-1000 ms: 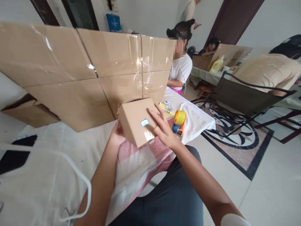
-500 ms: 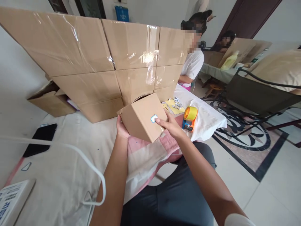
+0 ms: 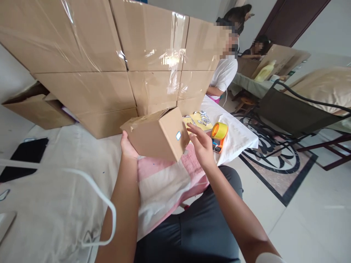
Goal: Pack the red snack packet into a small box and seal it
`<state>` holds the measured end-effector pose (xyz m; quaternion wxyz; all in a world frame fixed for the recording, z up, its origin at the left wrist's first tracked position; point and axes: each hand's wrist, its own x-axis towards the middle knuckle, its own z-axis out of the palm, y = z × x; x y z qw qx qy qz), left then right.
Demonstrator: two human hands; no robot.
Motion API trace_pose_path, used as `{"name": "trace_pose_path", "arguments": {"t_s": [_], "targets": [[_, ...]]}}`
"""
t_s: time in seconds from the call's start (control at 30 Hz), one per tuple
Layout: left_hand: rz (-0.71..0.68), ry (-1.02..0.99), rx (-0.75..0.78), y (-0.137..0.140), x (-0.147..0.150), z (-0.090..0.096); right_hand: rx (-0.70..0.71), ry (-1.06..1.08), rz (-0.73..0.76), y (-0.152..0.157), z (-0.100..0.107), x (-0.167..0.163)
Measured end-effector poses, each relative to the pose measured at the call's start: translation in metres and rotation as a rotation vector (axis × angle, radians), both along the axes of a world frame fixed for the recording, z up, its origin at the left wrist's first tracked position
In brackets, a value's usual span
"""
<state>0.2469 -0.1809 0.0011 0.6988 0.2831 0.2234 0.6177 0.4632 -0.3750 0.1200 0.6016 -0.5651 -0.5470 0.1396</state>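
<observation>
A brown cardboard box [image 3: 153,135] is tilted in front of me above the cloth-covered table. A small white sticker with a blue edge [image 3: 178,136] is on its right face. My left hand [image 3: 128,145] grips the box's left end from below, its fingers partly hidden behind the cardboard. Beside the right face, my right hand [image 3: 201,144] has its fingers apart and holds nothing. A tape dispenser with a yellow roll [image 3: 219,130] lies just right of that hand. Yellow printed sheets [image 3: 200,118] lie behind the box.
A tall taped cardboard partition [image 3: 153,47] stands across the table. An opened carton [image 3: 41,107] and a black flat object [image 3: 24,157] are at left, near a white bent cable [image 3: 109,204]. A person in a white shirt [image 3: 226,73] sits beyond. A chair [image 3: 287,106] stands right.
My right hand has come off the box's sticker face and its fingers have spread. The box has turned, showing more of its long side, and shifted left in view with my left hand.
</observation>
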Motion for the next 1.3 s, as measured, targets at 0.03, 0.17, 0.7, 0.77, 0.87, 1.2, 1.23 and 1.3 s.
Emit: {"name": "trace_pose_path", "arguments": {"t_s": [0.03,0.17,0.7,0.77,0.87,1.2,1.23,1.3], "targets": [[0.012,0.002,-0.008,-0.001,0.001,0.002,0.084,-0.165,-0.037,-0.006,-0.009,0.003],[0.029,0.030,-0.047,-0.003,0.006,0.009,0.311,-0.648,-0.128,-0.021,-0.043,0.005],[0.057,0.129,0.080,0.011,0.001,0.005,-0.630,-0.401,-0.357,0.047,-0.060,0.059],[0.045,0.149,0.061,0.009,0.002,0.007,-0.836,-0.449,-0.334,0.071,-0.057,0.070],[0.040,0.127,0.046,0.005,0.002,0.012,-0.883,-0.485,-0.380,0.085,-0.055,0.076],[0.075,0.039,-0.057,-0.004,0.009,0.020,-0.177,0.065,0.182,0.028,-0.011,0.047],[0.072,0.038,-0.058,-0.005,0.009,0.020,-0.187,0.132,0.253,0.029,-0.007,0.039],[0.062,0.053,-0.063,-0.008,0.010,0.021,-0.237,0.234,0.333,0.036,-0.002,0.026]]}}
